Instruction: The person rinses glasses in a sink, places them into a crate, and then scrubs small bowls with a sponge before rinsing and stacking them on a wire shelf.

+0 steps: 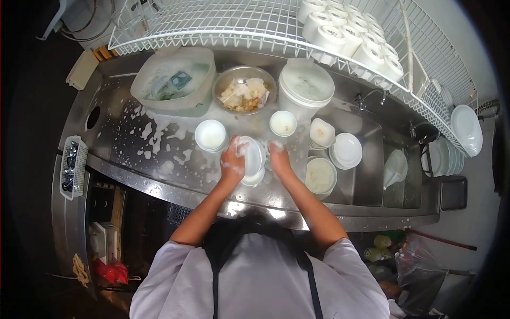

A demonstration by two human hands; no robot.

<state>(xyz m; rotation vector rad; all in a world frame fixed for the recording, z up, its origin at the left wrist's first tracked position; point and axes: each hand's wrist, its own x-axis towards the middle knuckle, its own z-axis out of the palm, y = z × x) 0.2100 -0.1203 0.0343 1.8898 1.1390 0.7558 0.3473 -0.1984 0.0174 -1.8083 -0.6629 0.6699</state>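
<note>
My left hand point(232, 160), wet with suds, is closed on the left rim of a tilted white bowl point(254, 155). Close to the bowl's right side is my right hand point(278, 159), its fingers curled with foam on them; what they hold, if anything, is hidden. Below the held bowl, another white bowl point(254, 178) rests on the counter, partly covered. A stack of white bowls point(211, 135) stands to the left, and a smaller white bowl point(283, 123) sits beyond my right hand.
Behind are a tub of soapy water point(175, 85), a metal bowl of food scraps point(245, 89) and a white bucket point(306, 87). Stacked dishes point(321, 176) stand right, before the sink point(366, 159). A wire rack point(223, 24) hangs overhead. Foam spots the steel counter point(119, 125).
</note>
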